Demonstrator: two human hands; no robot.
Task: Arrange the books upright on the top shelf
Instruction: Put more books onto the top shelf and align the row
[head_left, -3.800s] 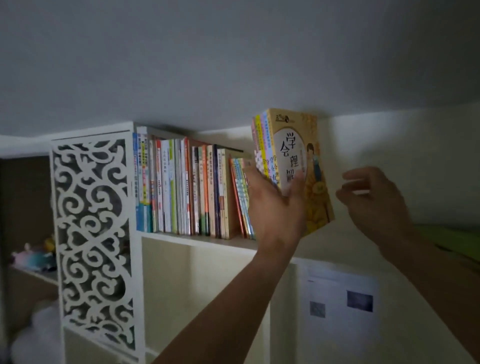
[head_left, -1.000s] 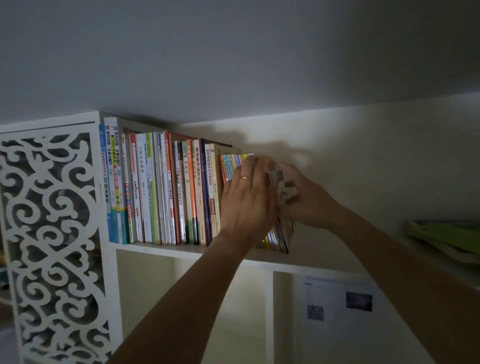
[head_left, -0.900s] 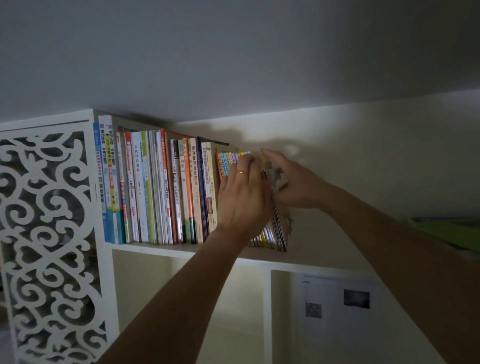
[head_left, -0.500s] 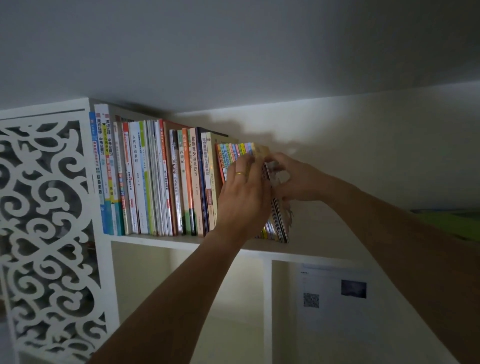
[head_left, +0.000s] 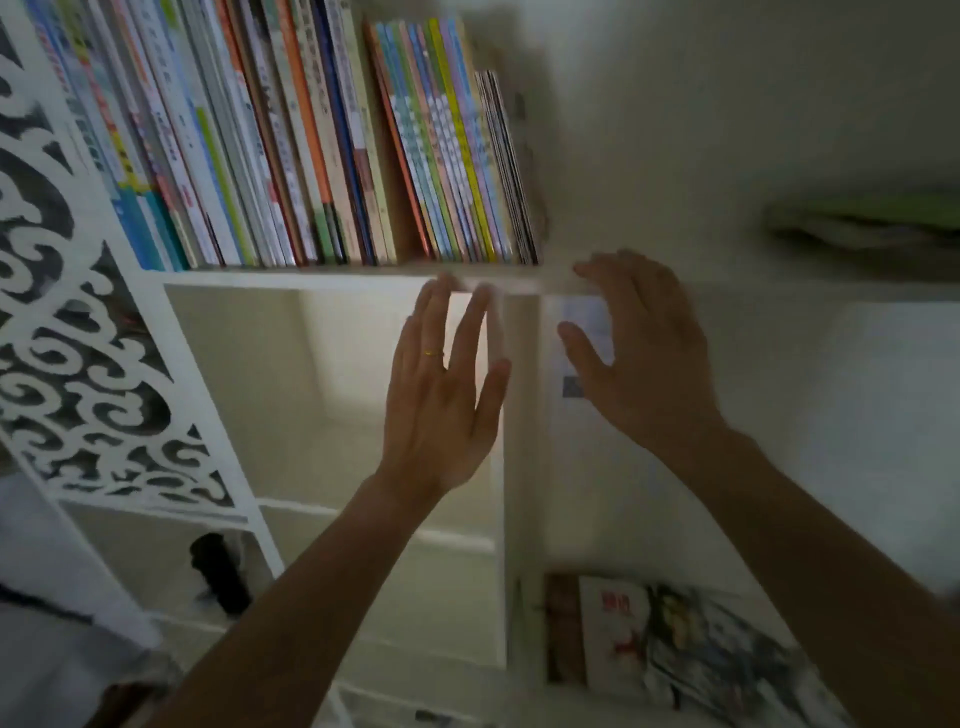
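A long row of books (head_left: 291, 145) stands on the white top shelf (head_left: 322, 278), leaning slightly left. The thin colourful books (head_left: 452, 156) form the right end of the row, with dark-edged ones last. My left hand (head_left: 441, 395) hovers below the shelf edge, fingers spread, a gold ring on one finger, holding nothing. My right hand (head_left: 644, 358) is beside it to the right, also open and empty, fingertips near the shelf edge. Neither hand touches the books.
A white carved fretwork panel (head_left: 83, 322) closes the shelf unit's left side. A white upright divider (head_left: 514, 467) runs down below the shelf. Magazines (head_left: 691, 644) lie on a lower surface at bottom right. Green folded things (head_left: 872, 218) lie at the right. A paper sheet (head_left: 576, 364) hangs behind my hands.
Both hands have let go of the thin books and dropped below the shelf edge. The view has tilted down, so lower compartments and the magazines now show.
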